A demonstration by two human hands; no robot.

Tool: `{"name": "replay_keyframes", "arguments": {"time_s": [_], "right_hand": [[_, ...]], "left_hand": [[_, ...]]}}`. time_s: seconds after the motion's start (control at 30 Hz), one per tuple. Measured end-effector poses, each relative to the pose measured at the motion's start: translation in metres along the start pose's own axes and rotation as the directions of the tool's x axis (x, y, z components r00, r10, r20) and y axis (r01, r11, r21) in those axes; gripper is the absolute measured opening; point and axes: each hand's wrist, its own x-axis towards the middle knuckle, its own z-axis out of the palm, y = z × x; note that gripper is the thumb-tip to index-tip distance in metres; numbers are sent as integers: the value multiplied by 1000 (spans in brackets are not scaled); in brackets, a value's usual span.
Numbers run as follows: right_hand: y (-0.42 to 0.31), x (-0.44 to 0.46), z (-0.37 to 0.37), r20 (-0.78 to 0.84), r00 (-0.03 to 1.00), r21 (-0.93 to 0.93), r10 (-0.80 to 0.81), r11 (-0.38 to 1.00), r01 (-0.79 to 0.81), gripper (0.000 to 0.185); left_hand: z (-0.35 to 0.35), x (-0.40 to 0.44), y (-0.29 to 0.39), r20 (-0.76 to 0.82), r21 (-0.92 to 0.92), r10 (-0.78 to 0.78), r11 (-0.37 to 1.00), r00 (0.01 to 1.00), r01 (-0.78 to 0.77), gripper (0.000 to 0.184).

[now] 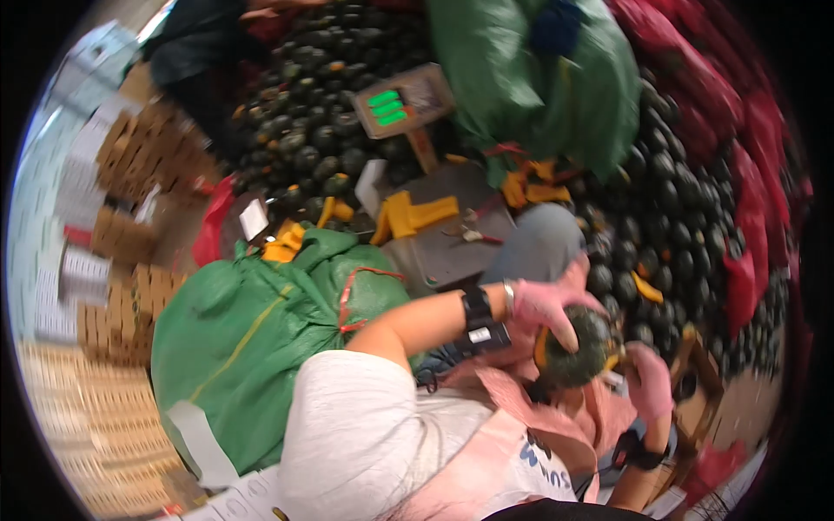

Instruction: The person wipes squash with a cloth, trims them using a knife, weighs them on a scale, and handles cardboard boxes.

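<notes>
A dark green pumpkin [580, 347] with an orange patch on its side is held over my lap. My left hand [549, 306], in a pink glove, grips it from above with the thumb and fingers spread around it. Close against its right side is my right hand [649, 382], also in a pink glove, with the fingers curled. A small yellow and whitish bit shows by those fingertips, too blurred to name. A pink apron [499, 391] lies across my chest and lap beneath the pumpkin.
Ahead stands a scale [443, 260] with a lit green display [387, 107]; yellow gloves [417, 214] and a red-handled tool [473, 234] lie on it. Green sacks [252, 347], piled pumpkins [317, 139], red netting [751, 208] and cardboard boxes [156, 152] surround me. Another person [195, 69] is at the upper left.
</notes>
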Motion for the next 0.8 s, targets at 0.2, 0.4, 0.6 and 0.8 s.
{"name": "replay_keyframes", "arguments": {"time_s": [0.2, 0.4, 0.6, 0.8], "right_hand": [[-3, -7, 0, -556, 820, -101, 138, 968, -232, 35], [5, -5, 49, -736, 660, 146, 154, 987, -68, 16], [9, -23, 43, -502, 852, -389, -147, 918, -71, 26], [11, -29, 40, -489, 860, -522, -145, 839, -155, 26]], "left_hand": [[8, 17, 3, -75, 166, 159, 975, 985, -145, 85], [21, 43, -27, -65, -260, 129, 955, 989, -142, 100], [27, 50, -22, -95, -233, 27, 971, 995, -48, 107], [31, 52, -18, -92, -153, -64, 987, 994, 49, 109]]}}
